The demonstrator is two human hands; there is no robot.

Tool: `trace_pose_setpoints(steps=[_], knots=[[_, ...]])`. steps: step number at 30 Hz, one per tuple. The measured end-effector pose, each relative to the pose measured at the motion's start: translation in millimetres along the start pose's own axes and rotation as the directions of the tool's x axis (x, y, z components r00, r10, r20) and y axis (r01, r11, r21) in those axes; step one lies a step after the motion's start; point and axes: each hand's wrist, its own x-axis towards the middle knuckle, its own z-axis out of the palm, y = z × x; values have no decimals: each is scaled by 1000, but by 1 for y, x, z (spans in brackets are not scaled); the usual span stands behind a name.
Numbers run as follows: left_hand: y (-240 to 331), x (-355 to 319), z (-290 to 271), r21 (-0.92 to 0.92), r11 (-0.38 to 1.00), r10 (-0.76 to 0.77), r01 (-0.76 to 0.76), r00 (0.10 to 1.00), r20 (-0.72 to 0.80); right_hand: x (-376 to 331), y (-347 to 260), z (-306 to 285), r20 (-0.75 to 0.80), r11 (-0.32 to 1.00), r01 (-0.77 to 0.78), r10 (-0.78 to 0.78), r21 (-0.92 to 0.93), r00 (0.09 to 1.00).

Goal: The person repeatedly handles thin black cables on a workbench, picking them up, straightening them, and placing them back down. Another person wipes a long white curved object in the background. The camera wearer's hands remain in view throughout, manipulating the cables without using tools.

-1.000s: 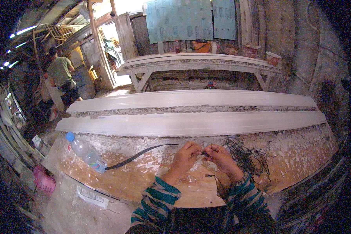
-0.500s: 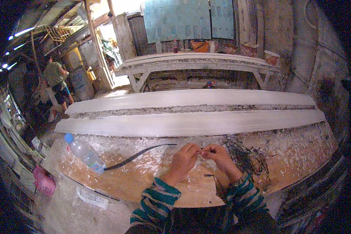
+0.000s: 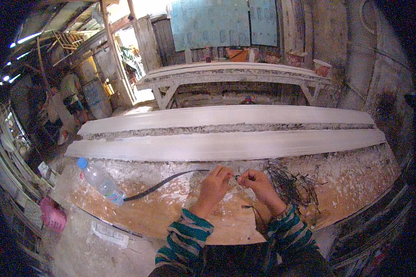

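Over the near part of the board, my left hand (image 3: 214, 184) is closed in a pinch. A thin black strip (image 3: 164, 183) curves from beside the bottle to this hand. My right hand (image 3: 259, 184) faces it, its thumb and fingers pinched together. In the narrow gap between the fingertips shows a small dark piece (image 3: 236, 177), too small to make out. A tangle of thin black strands (image 3: 293, 184) lies just right of my right hand. Left of the strip, a clear plastic bottle with a blue cap (image 3: 99, 180) lies on its side.
Two long white-coated panels (image 3: 226, 146) lie across the board beyond my hands. The wooden board (image 3: 162, 221) is spattered white and has a notch at its near edge. Behind stands a white bench (image 3: 235, 76) with containers. A pink basket (image 3: 53, 214) sits low left; a person (image 3: 70, 90) is far left.
My hands have drawn slightly apart, opening a small gap between the fingertips. The person at the far left has bent forward. The bottle and tangled strands stay put.
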Motion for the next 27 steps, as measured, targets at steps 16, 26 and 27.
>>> trace_pose_setpoints(steps=[16, 26, 27], knots=[[-7, 3, 4, -661, 567, -329, 491, 871, 366, 0, 4, 3, -20, 1000, 16, -16, -7, 1000], [-26, -6, 27, -639, 635, -417, 434, 889, 189, -7, -8, 13, -21, 994, 83, -84, -75, 996], [-28, -5, 27, -653, 587, -440, 479, 866, 239, -7, -9, 15, -33, 988, 121, -125, -96, 992]])
